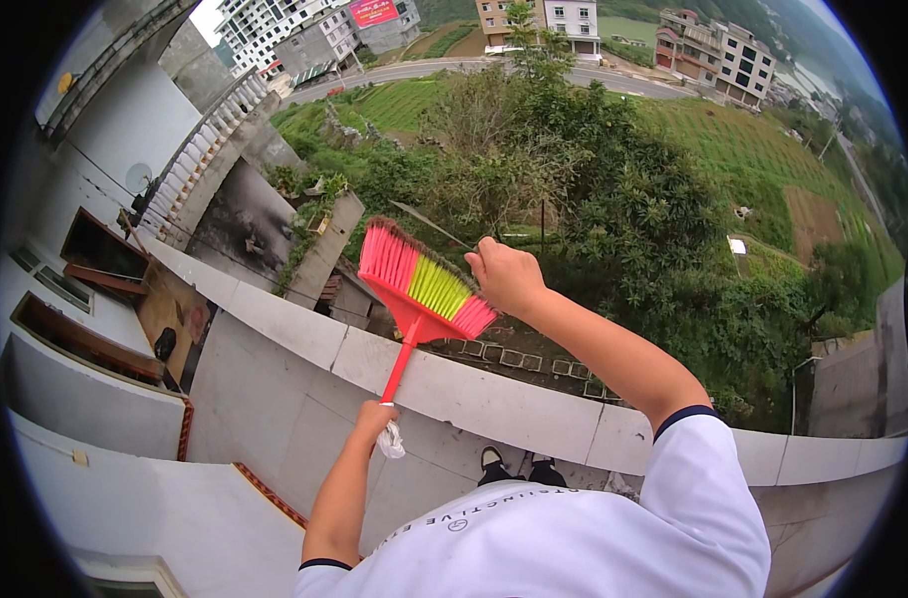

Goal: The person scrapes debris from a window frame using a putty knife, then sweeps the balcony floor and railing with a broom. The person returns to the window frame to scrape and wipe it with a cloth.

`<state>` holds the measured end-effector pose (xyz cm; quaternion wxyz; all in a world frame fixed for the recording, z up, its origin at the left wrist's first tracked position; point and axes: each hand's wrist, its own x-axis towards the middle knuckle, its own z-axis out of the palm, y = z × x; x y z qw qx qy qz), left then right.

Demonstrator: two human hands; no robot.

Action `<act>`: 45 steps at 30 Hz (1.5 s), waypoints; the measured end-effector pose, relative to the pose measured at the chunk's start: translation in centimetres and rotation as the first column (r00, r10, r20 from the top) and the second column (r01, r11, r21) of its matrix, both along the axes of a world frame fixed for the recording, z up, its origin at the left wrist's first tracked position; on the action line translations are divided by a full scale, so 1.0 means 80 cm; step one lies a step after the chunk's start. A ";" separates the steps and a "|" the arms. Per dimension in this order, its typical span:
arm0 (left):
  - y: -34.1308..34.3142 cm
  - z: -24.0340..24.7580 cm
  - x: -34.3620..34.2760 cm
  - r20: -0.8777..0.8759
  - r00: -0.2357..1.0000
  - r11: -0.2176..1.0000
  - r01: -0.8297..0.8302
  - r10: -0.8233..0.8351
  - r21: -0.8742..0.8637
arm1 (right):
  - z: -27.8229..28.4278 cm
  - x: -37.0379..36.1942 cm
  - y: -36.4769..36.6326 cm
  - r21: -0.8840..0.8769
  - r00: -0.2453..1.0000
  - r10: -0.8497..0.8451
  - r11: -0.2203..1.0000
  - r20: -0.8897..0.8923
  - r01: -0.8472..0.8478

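My left hand [374,417] is closed round the red handle of a broom [414,317], held out with its head upward over the parapet. The broom's bristles [436,289] are pink at both ends and yellow-green in the middle, with dark, dirty-looking tips. A crumpled white piece [391,441], like thin plastic or tissue, hangs by my left hand. At the right end of the bristle tips is my right hand [511,279], its fingers curled in a pinch. Whatever lies between those fingers is too small to make out.
A pale parapet [534,404] curves across in front of me. Beyond it the ground drops to trees [613,209], a row of blocks [519,359] and fields. On the left are a white-walled building [105,404] and a balustrade [200,149]. My shoes [491,457] stand near the parapet.
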<state>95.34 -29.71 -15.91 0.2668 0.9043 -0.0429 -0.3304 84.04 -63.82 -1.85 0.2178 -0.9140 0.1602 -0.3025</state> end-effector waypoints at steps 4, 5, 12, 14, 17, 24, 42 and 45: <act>0.002 0.001 0.004 0.031 0.999 0.999 0.034 -0.035 0.035 | -0.035 0.009 0.005 -0.001 0.976 0.177 0.984 -0.123 -0.179; -0.011 0.015 0.002 0.038 0.997 0.996 0.063 -0.065 0.059 | -0.075 0.007 -0.014 0.036 0.893 0.060 0.998 -0.446 -0.049; 0.001 -0.002 0.004 0.070 0.995 0.996 0.074 -0.077 0.052 | -0.095 -0.009 -0.041 0.250 0.864 -0.152 0.920 -0.480 0.301; 0.003 -0.004 0.003 0.063 0.996 0.997 0.064 -0.066 0.030 | -0.044 0.005 -0.031 0.268 0.981 -0.103 0.952 -0.163 0.145; 0.002 -0.002 0.001 0.034 0.999 0.999 0.032 -0.032 -0.005 | -0.043 -0.003 -0.014 0.266 0.998 0.067 0.961 0.016 -0.069; -0.013 0.021 0.005 0.113 0.988 0.987 0.090 -0.106 0.136 | -0.147 -0.024 -0.061 0.074 0.521 0.030 0.995 -0.853 0.065; -0.008 0.009 0.004 -0.030 0.999 1.000 -0.014 0.014 -0.010 | -0.105 -0.031 -0.040 0.158 0.962 -0.096 0.977 -0.256 0.139; 0.004 -0.005 0.007 -0.080 0.995 0.994 -0.072 0.065 -0.085 | -0.120 -0.038 -0.018 0.167 0.994 0.108 0.980 -0.015 -0.104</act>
